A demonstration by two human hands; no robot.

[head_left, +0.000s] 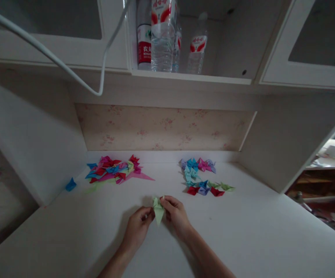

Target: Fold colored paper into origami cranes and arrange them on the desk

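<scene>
Between my two hands, near the middle of the white table, is a pale green folded paper piece [158,211], likely an origami figure, with one pointed end toward me. My left hand [138,226] pinches its left edge with curled fingers. From the right, my right hand [177,216] grips its upper corner between thumb and fingers. The fingertips hide parts of the paper's edges. Beyond my hands to the left lies a heap of colourful folded papers [112,170]. To the right sits a looser group of paper figures [192,173] in blue, pink, red, purple and green.
A single blue folded paper [70,184] lies at the table's left edge. Side panels and a flowered back wall [167,127] enclose the white table [242,239]. Overhead, a shelf holds several plastic bottles [163,38]. A white cable or rod [54,58] hangs at upper left.
</scene>
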